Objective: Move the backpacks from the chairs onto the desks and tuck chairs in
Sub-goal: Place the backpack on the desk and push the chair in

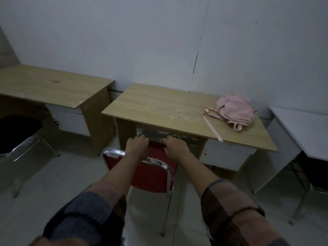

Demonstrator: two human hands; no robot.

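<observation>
A pink backpack (235,110) lies on the right rear part of the middle wooden desk (159,110), one strap trailing over the front edge. In front of that desk stands a red chair (150,176) with a chrome frame, its seat partly under the desktop. My left hand (136,145) and my right hand (174,147) both rest on the chair's seat near the desk's front edge, fingers curled down over it. The front of the seat is hidden under the desk.
A second wooden desk (53,86) stands to the left with a black chair (17,134) pulled out before it. A white desk (305,128) stands at the right, another chair (312,190) partly beneath it. White walls run behind; pale floor lies around.
</observation>
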